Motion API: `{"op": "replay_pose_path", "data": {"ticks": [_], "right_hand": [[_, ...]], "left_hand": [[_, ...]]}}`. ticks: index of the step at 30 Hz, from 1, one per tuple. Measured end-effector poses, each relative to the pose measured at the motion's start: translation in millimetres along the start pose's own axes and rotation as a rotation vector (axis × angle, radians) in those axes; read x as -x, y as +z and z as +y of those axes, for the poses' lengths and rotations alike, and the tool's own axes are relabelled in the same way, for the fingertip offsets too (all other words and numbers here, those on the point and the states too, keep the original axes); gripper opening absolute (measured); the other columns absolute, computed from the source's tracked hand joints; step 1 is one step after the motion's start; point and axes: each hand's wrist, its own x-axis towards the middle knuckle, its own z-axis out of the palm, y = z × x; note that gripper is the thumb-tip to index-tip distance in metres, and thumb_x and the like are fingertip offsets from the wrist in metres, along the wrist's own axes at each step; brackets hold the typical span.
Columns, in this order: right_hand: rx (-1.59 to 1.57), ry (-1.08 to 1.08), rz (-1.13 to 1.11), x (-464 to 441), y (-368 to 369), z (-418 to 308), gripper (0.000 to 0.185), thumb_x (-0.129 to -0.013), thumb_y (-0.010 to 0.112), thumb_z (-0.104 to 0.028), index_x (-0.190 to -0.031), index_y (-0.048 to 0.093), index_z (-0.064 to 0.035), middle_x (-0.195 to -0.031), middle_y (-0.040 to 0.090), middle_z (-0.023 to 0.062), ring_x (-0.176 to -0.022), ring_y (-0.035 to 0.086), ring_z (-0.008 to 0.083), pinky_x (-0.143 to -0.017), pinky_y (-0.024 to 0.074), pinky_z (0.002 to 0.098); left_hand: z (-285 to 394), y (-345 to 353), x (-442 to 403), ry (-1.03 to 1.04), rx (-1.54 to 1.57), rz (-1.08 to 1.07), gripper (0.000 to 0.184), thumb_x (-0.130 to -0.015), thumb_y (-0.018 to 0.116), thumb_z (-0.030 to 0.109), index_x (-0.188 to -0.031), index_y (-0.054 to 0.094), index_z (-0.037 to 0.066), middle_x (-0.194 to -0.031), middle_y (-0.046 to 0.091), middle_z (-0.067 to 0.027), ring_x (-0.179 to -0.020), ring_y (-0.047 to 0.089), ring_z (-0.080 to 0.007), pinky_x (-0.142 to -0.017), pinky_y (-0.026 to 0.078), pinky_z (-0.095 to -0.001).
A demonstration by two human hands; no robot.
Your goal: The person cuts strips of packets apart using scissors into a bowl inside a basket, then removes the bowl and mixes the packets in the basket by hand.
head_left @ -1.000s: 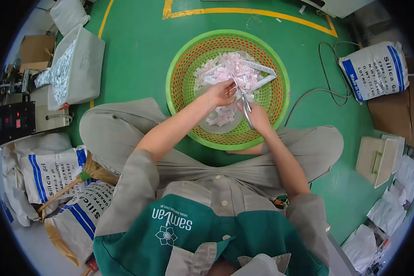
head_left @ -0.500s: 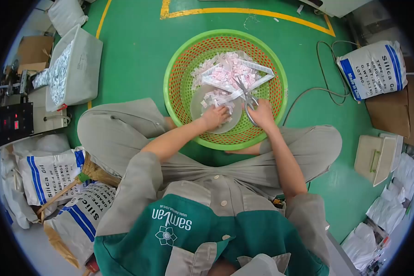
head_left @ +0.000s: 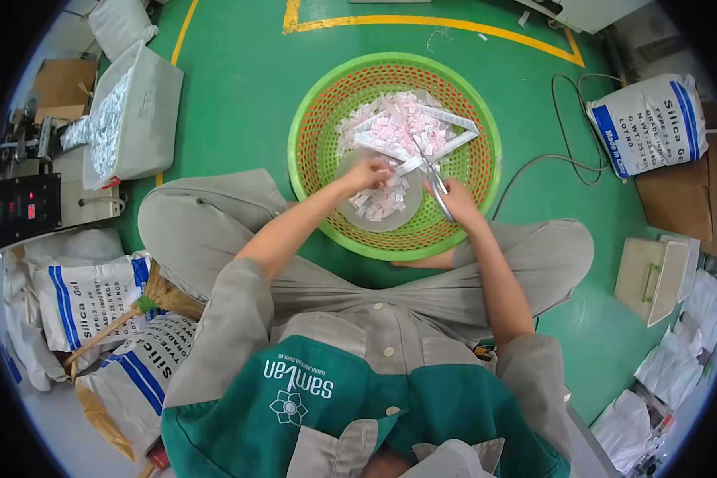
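Seated person, legs crossed, with a round bright-green plastic basket (head_left: 394, 57) between the knees; its perforated wall shows red behind the holes. The right hand (head_left: 456, 199) has its fingers closed around the handles of a pair of silver metal scissors (head_left: 440, 193), whose blades point away from the body, over the basket's contents. The left hand (head_left: 366, 174) lies above the far left part of a round translucent plastic bowl (head_left: 413, 201), its fingers curled inward near the end of a long white segmented strip (head_left: 456, 143); whether they pinch that end cannot be told. The strip lies inside the basket, bent at the right into a sharp corner, with its near arm running back toward the left hand and passing by the scissor blades. Beneath and beyond it spreads a loose heap of small pale-pink and white packets (head_left: 394, 127). Similar loose pieces (head_left: 382, 207) lie in the bowl, which rests in the near left part of the basket.

Surroundings: a green floor (head_left: 231, 103); at left, a light-grey plastic tub (head_left: 158, 107) of silvery-blue packets; at right, a white sack with blue stripes (head_left: 649, 123), printed "Silica Gel".
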Motion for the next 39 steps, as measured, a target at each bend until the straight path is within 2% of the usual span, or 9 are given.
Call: {"op": "replay_pose_path", "data": {"ticks": [10,13,19,22,28,31,33,37,39], "right_hand": [[-0.006,0.009,-0.112,3.6,5.9,-7.9,0.068,-0.077,0.061,-0.062,-0.082,0.06,0.0058,-0.07,0.06,0.0154,-0.063,0.056,0.0226,-0.06,0.0441,0.0359],[-0.019,-0.02,-0.079,2.6,8.5,-6.8,0.067,-0.076,0.062,-0.061,-0.083,0.061,0.0063,-0.08,0.061,0.0229,-0.073,0.06,0.0322,-0.067,0.0456,0.0412],[-0.05,-0.092,-0.036,3.7,9.2,-12.1,0.066,-0.077,0.062,-0.058,-0.088,0.062,0.0071,-0.078,0.061,0.0208,-0.074,0.061,0.0335,-0.07,0.047,0.0403],[-0.044,-0.063,-0.047,7.8,2.9,-19.2,0.067,-0.078,0.062,-0.058,-0.095,0.061,0.0071,-0.085,0.061,0.0228,-0.083,0.06,0.0352,-0.077,0.0467,0.0406],[0.066,-0.107,-0.056,10.7,-1.2,-23.8,0.071,-0.078,0.059,-0.06,-0.104,0.06,0.0054,-0.108,0.055,0.0276,-0.103,0.054,0.0388,-0.087,0.0429,0.0427],[0.136,-0.161,0.045,9.7,3.8,-23.0,0.07,-0.078,0.057,-0.062,-0.095,0.063,0.0051,-0.094,0.06,0.0269,-0.092,0.059,0.0383,-0.08,0.0459,0.0433],[0.136,-0.052,-0.063,8.5,-3.4,-27.9,0.069,-0.078,0.058,-0.063,-0.084,0.062,0.0057,-0.079,0.06,0.0235,-0.077,0.06,0.0347,-0.071,0.0462,0.0419],[0.21,-0.054,0.013,1.1,0.8,-17.5,0.068,-0.078,0.058,-0.063,-0.072,0.063,0.0049,-0.059,0.058,0.0188,-0.057,0.059,0.0315,-0.061,0.0461,0.0414],[0.133,-0.03,0.01,-0.4,1.3,-11.0,0.069,-0.079,0.057,-0.063,-0.075,0.062,0.0056,-0.063,0.059,0.0202,-0.061,0.059,0.0331,-0.063,0.0459,0.0415]], "left_hand": [[55.9,-11.7,-4.7,-0.018,0.587,-0.068,0.03,-0.094,0.053,0.023,-0.115,0.051,0.001,-0.11,0.061,-0.0083,-0.097,0.061,-0.0157,-0.08,0.053,-0.0253],[60.9,-9.3,-4.6,0.003,0.523,-0.014,0.026,-0.096,0.05,0.018,-0.115,0.052,0.0,-0.11,0.061,-0.0103,-0.099,0.061,-0.0158,-0.079,0.054,-0.0251],[70.4,-1.7,-4.6,-0.024,0.59,0.099,0.023,-0.096,0.049,0.014,-0.114,0.054,0.001,-0.111,0.06,-0.011,-0.099,0.061,-0.0155,-0.079,0.054,-0.0251],[64.6,-8.9,-12.5,0.04,0.595,-0.037,0.027,-0.095,0.051,0.014,-0.117,0.05,-0.001,-0.112,0.057,-0.0092,-0.1,0.059,-0.016,-0.081,0.054,-0.0265],[74.3,-3.1,-2.5,0.021,0.354,0.009,0.021,-0.094,0.051,0.013,-0.107,0.058,-0.002,-0.103,0.063,-0.0086,-0.094,0.062,-0.0168,-0.079,0.054,-0.027],[78.9,3.0,4.5,0.025,0.167,-0.038,0.023,-0.094,0.054,0.019,-0.106,0.061,0.0,-0.099,0.065,-0.007,-0.091,0.063,-0.0156,-0.079,0.054,-0.0269],[80.6,5.9,4.0,0.018,0.109,-0.057,0.027,-0.093,0.056,0.021,-0.111,0.061,0.001,-0.101,0.065,-0.0072,-0.093,0.064,-0.0156,-0.08,0.054,-0.0268],[77.5,2.6,1.0,-0.02,0.342,-0.073,0.03,-0.092,0.057,0.015,-0.116,0.055,-0.002,-0.106,0.064,-0.0086,-0.097,0.062,-0.0168,-0.082,0.054,-0.0264],[74.5,-1.3,-5.1,-0.014,0.438,-0.104,0.033,-0.091,0.057,0.009,-0.121,0.051,-0.004,-0.11,0.062,-0.0107,-0.1,0.061,-0.0178,-0.083,0.054,-0.0254]]}}
